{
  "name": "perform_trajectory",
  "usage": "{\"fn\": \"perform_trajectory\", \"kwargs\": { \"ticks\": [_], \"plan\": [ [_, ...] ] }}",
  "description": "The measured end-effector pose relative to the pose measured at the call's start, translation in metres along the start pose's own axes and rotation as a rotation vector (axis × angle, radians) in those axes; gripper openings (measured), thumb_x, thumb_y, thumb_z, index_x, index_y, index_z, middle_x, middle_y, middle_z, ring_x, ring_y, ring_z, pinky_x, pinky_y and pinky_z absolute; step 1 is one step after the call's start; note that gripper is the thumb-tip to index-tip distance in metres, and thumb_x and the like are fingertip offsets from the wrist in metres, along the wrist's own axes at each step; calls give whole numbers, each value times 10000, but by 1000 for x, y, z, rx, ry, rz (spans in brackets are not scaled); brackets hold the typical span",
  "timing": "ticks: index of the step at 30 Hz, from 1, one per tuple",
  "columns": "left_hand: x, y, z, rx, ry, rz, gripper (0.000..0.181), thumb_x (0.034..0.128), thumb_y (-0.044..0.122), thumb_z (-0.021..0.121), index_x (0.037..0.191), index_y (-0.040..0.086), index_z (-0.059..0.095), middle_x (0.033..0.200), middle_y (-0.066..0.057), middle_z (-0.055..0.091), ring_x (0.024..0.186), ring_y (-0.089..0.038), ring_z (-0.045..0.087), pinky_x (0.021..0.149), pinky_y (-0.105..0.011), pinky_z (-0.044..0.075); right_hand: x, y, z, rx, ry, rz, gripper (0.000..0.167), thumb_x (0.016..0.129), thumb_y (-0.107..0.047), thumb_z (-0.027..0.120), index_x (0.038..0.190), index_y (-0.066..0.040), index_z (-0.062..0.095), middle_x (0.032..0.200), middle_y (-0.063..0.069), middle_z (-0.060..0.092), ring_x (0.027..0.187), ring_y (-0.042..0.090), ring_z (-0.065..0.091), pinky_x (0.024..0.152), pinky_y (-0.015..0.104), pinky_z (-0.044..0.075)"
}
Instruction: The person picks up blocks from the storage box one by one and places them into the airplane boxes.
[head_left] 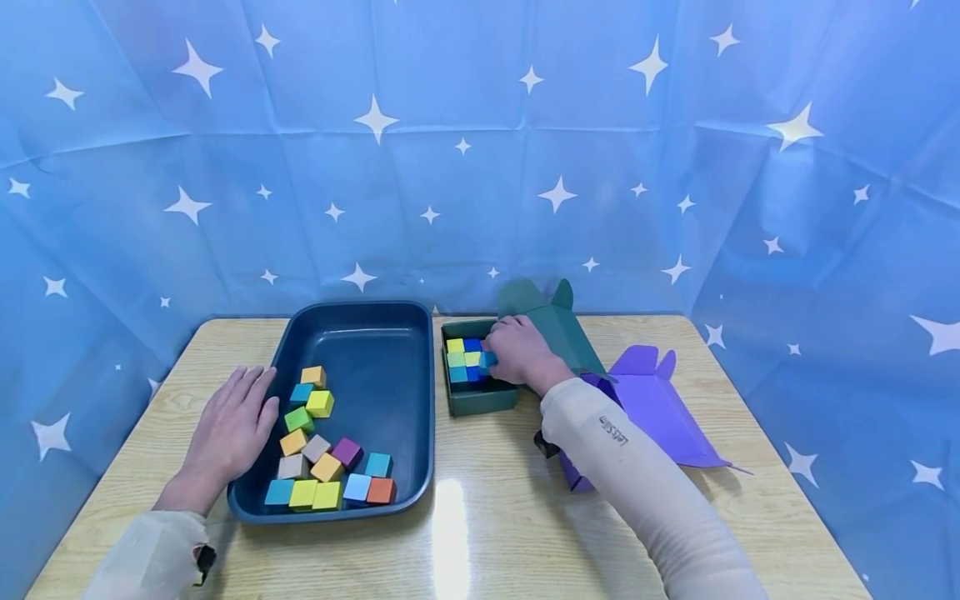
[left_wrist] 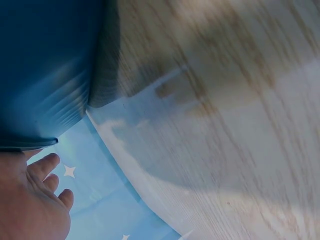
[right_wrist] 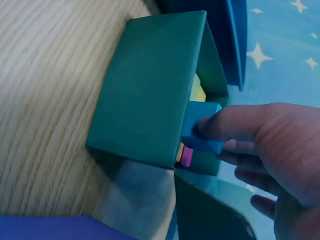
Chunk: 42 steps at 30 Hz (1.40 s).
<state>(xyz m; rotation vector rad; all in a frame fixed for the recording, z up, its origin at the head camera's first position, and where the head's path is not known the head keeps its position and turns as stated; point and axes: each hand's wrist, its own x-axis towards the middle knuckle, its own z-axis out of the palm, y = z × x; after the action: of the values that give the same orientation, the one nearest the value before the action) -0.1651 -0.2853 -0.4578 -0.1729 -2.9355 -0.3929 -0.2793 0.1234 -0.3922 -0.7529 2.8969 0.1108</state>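
One blue cube [right_wrist: 196, 111] is pinched by the right hand [head_left: 519, 352] at three o'clock in the green box [head_left: 483, 404]; looks like mid-packing, so lining-up then letting go seems called for. Left hand [head_left: 232, 427], straight-fingered, is parked at nine o'clock on the tray [head_left: 378, 358].

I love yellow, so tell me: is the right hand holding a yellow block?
No, the right wrist view shows the right hand pinching a blue block at the green box.
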Motion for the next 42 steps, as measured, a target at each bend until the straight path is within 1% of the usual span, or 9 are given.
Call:
{"fn": "perform_trajectory", "kwargs": {
  "ticks": [4,7,10,13,17,21,26,33,42],
  "plan": [
    [0,0,0,-10,-3,-3,550,1052,327,344,1504,16,308,1523,-283,316,1475,-443,152,1163,-642,173,1,2,3,-39,-13,4,268,897,-308,684,1128,-179,728,1319,45,621,1328,280,456,1192,471,274],
    [1,-1,0,-14,-4,-4,549,1053,323,341,1505,13,305,1523,-286,312,1475,-445,148,1158,-646,178,1,3,4,-70,-18,0,201,888,-297,689,1032,-164,735,1303,51,632,1320,283,462,1188,468,285],
    [1,-1,0,-13,-4,-5,548,1053,321,341,1502,10,306,1521,-287,312,1474,-446,149,1149,-650,191,1,2,3,-90,-31,-1,169,882,-275,693,998,-162,740,1305,54,633,1319,282,461,1188,468,284],
    [0,-1,0,-14,0,-5,546,1051,320,349,1499,10,314,1518,-288,318,1471,-447,156,1146,-651,197,2,2,4,-124,-55,-1,99,887,-249,678,914,-171,733,1311,47,631,1312,273,464,1186,458,285],
    [0,-1,0,-13,4,-3,545,1051,319,351,1498,10,315,1517,-286,320,1472,-446,157,1150,-650,192,3,0,11,-150,-73,-11,95,901,-235,665,864,-164,716,1334,48,620,1305,270,467,1180,447,290],
    [1,0,0,-18,6,0,546,1051,318,351,1500,10,312,1519,-283,317,1475,-444,151,1153,-654,182,5,-3,15,-180,-67,-17,120,905,-244,667,894,-145,732,1363,47,604,1339,267,450,1196,440,271],
    [1,0,-1,-25,6,-4,546,1050,316,354,1502,13,310,1523,-280,313,1476,-443,150,1161,-652,171,7,-5,18,-225,-40,-28,125,908,-238,665,938,-136,732,1345,44,612,1341,259,452,1196,434,276],
    [1,0,-2,-29,4,-7,550,1051,321,346,1504,14,304,1525,-281,308,1474,-445,150,1153,-659,175,7,-4,25,-271,3,-18,135,903,-282,681,869,-159,727,1333,32,617,1331,244,462,1187,422,288],
    [1,0,-4,-9,-5,-8,549,1050,334,344,1492,9,327,1528,-284,305,1467,-451,163,1139,-663,198,8,-3,30,-280,42,-6,164,882,-345,709,894,-182,727,1307,20,631,1300,244,485,1175,419,302]
  ]
}}
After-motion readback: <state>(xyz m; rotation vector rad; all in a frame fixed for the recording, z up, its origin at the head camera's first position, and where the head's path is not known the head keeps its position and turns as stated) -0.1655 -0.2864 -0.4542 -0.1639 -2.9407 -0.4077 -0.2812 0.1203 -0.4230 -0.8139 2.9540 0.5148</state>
